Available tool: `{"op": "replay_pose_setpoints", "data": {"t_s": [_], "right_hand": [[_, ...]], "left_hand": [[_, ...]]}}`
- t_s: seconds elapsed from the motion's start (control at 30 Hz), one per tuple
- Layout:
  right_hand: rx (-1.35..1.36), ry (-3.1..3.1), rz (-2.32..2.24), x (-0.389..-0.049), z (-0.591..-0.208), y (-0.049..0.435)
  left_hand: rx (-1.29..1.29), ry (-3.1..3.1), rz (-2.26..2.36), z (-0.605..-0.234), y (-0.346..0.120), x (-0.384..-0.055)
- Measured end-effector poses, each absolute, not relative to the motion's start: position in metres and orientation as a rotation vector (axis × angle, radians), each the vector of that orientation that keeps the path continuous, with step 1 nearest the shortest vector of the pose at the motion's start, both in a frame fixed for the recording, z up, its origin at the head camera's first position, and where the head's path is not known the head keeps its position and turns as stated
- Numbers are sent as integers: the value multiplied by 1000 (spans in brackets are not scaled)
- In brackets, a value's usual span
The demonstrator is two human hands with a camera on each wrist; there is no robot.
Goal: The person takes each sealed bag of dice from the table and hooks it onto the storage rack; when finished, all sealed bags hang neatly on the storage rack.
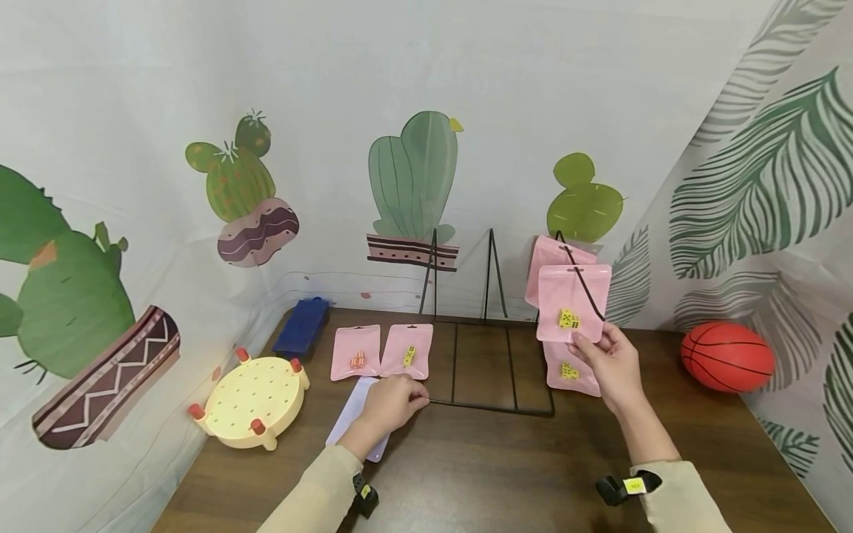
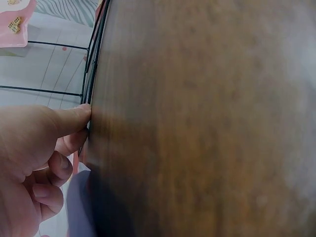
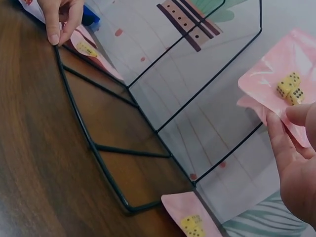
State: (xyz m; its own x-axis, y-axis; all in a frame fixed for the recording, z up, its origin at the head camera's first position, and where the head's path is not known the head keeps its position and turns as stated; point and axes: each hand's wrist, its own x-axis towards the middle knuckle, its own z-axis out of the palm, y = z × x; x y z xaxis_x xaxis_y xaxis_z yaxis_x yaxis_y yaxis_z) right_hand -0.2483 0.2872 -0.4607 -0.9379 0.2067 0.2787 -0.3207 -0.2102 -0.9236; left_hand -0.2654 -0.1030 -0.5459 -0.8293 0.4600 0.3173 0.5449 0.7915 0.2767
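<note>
A black wire display rack (image 1: pixel 486 406) stands on the table, with upright prongs at its back. My left hand (image 1: pixel 392 406) pinches its front left corner between thumb and finger, plain in the left wrist view. My right hand (image 1: pixel 616 369) holds a pink zip pouch (image 1: pixel 556 292) by its lower edge; yellow dice (image 3: pixel 289 86) show through its front. The pouch's top is at the sloping right prong; I cannot tell whether the wire passes through its hole. Behind it, another pink pouch (image 1: pixel 538 260) is at the same prong. A third pouch (image 1: pixel 556 355) with yellow dice lies below.
Left of the rack lie a pink pouch with orange dice (image 1: pixel 358 360) and one with yellow dice (image 1: pixel 409 355). A lavender flat item (image 1: pixel 349 414) is partly under my left arm. Also here: blue case (image 1: pixel 302 328), cream pegged stand (image 1: pixel 256 396), red ball (image 1: pixel 728 357).
</note>
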Motion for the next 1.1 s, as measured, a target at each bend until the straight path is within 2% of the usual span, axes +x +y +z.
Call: {"op": "replay_pose_setpoints", "data": {"t_s": [0.4,0.6,0.87,1.1], "right_hand": [[10,-1860,2132,-255,-485,305],[-205,-2108,1826,-256,-498,311],[-335,-2376,1343,-259,-521,320],[-439,-2582,1214,-256,-538,329]], "left_hand": [[-780,-2754,-531,-546,-103,-265],[-779,-2753,-530,-546,-103,-266],[-781,-2755,-515,-545,-103,-266],[-780,-2757,-512,-544,-102,-264]]}}
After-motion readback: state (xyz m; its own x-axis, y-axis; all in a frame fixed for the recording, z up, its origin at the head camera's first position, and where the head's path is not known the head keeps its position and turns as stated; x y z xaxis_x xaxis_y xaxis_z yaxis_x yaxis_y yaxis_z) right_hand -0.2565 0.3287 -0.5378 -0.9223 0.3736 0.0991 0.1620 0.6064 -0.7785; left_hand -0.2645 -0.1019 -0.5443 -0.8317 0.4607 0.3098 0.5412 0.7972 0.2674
